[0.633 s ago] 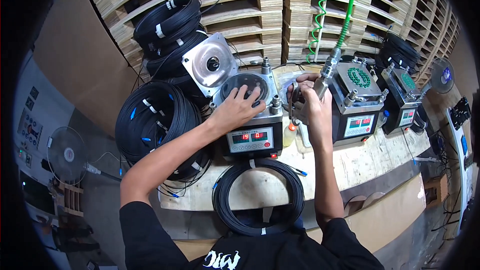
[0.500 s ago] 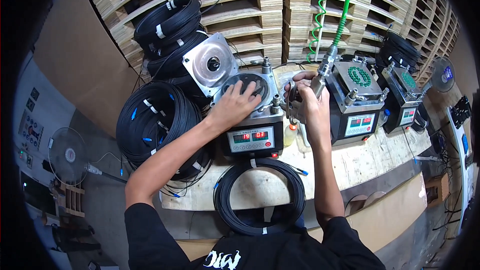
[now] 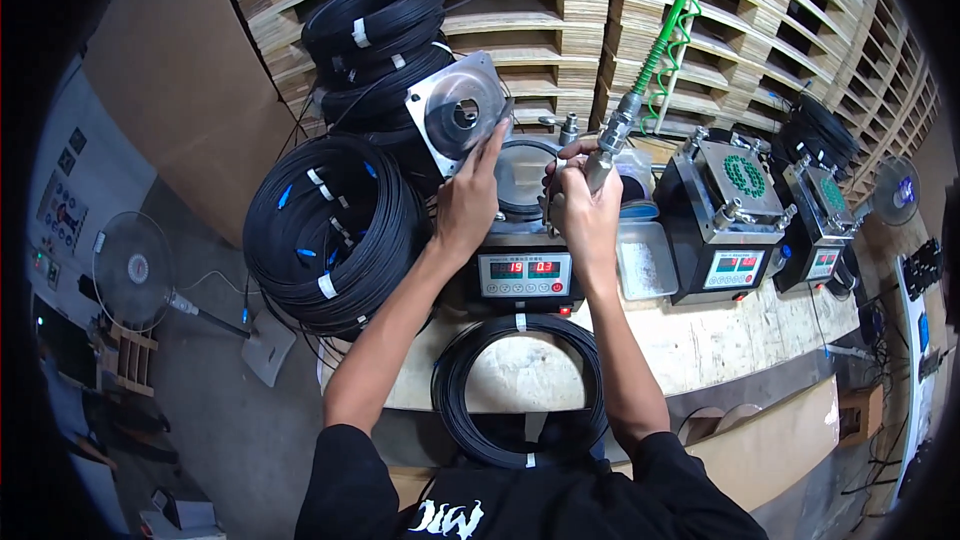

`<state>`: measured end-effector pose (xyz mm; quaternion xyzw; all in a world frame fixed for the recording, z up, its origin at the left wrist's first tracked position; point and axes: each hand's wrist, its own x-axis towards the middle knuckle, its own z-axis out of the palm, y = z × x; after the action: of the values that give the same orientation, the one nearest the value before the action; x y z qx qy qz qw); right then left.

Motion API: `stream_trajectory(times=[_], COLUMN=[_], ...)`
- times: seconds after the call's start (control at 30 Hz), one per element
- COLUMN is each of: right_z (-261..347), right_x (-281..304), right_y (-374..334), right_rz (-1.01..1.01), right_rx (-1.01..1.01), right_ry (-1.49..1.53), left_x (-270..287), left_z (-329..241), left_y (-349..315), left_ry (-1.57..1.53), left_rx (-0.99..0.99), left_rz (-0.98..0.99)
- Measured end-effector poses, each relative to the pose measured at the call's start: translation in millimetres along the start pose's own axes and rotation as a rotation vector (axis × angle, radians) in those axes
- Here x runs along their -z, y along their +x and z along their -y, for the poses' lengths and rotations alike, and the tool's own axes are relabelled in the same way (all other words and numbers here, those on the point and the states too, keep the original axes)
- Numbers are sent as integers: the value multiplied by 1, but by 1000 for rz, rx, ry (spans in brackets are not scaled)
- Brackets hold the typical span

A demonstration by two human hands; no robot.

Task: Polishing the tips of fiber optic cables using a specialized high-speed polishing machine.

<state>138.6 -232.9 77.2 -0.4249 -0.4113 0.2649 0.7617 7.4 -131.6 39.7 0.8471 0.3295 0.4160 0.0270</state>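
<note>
My left hand (image 3: 468,195) grips the edge of a dark, round, partly see-through pad (image 3: 448,130), raised and tilted in front of a square metal plate (image 3: 430,100). Below it is the round, grey platen (image 3: 526,175) of a benchtop polishing machine with a lit red display (image 3: 525,275). Over the machine's right side my right hand (image 3: 588,195) is closed round a metal air blow gun (image 3: 600,168). A green air hose (image 3: 665,45) runs up from the gun. The gun's nozzle is largely hidden by my fingers.
Black cable coils (image 3: 335,230) with blue connectors are piled at left; another coil (image 3: 452,370) lies at the table's front edge. A clear tray (image 3: 645,258) and two similar machines (image 3: 725,230) stand to the right. Wooden pallets (image 3: 510,5) rise behind.
My left hand has lifted the dark pad off the platen, up and to the left. My right hand with the blow gun has shifted slightly left. The head view has turned a little.
</note>
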Motion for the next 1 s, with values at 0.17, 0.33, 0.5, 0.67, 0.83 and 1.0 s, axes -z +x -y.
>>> stream_trajectory(times=[0.17,0.33,0.5,0.67,0.83,1.0], right_z=[-2,-3,14,23,36,29], right_x=[-13,-17,-8,19,40,67], right_y=[5,9,-2,11,17,23], right_rz=[1,-17,-53,-110,-48,-13], right_rx=[86,124,120,169,34,-32], right_ry=[-114,-77,-135,-221,-190,-80], left_x=[-2,-3,-6,-5,7,28], left_z=[6,8,14,12,9,6], left_y=[-3,-4,-6,-4,3,12], left_ry=[-76,-98,-113,-112,-241,-21], left_rx=[-35,-43,14,-3,-92,-256], left_rz=[-109,-113,-98,-111,-34,454])
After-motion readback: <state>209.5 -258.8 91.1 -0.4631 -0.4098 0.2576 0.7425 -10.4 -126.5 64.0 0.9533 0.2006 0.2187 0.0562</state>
